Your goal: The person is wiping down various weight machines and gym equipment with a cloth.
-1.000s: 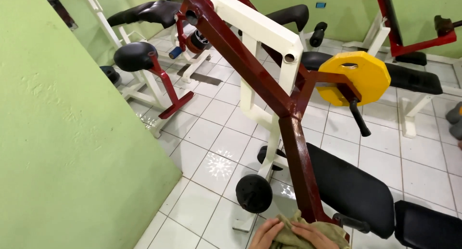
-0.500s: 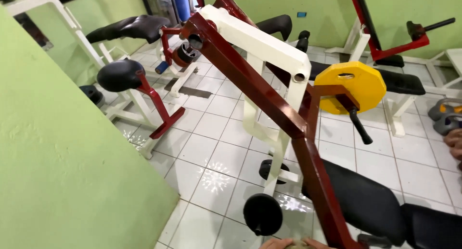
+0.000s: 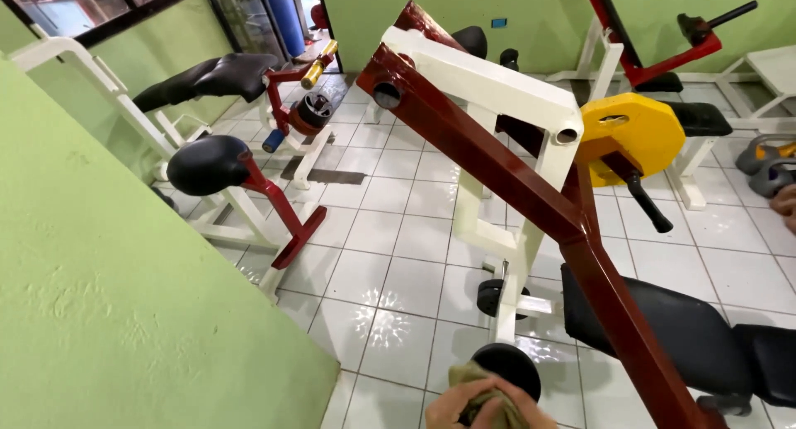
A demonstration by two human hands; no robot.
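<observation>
Both my hands sit at the bottom edge, close together and bunched around an olive cloth point(image 3: 468, 378). My left hand point(image 3: 444, 408) grips its left side and my right hand point(image 3: 510, 412) its right. The cloth presses against the lower side of a black round roller pad point(image 3: 510, 364) on a weight machine. The machine's dark red beam point(image 3: 514, 180) slants up to the left, crossed by a white frame point(image 3: 489, 72). A yellow weight plate point(image 3: 638, 130) hangs on its right arm. Its black padded seat point(image 3: 663, 321) lies to the right of my hands.
A green wall point(image 3: 124, 296) fills the left side. Another machine with black pads point(image 3: 207, 164) stands on the white tiled floor point(image 3: 390, 271) behind it. Kettlebells point(image 3: 767, 159) and someone's hand point(image 3: 783, 205) are at the right edge.
My hands with the cloth have moved from the base of the red beam leftward to the black roller pad. The view has swung slightly right and closer.
</observation>
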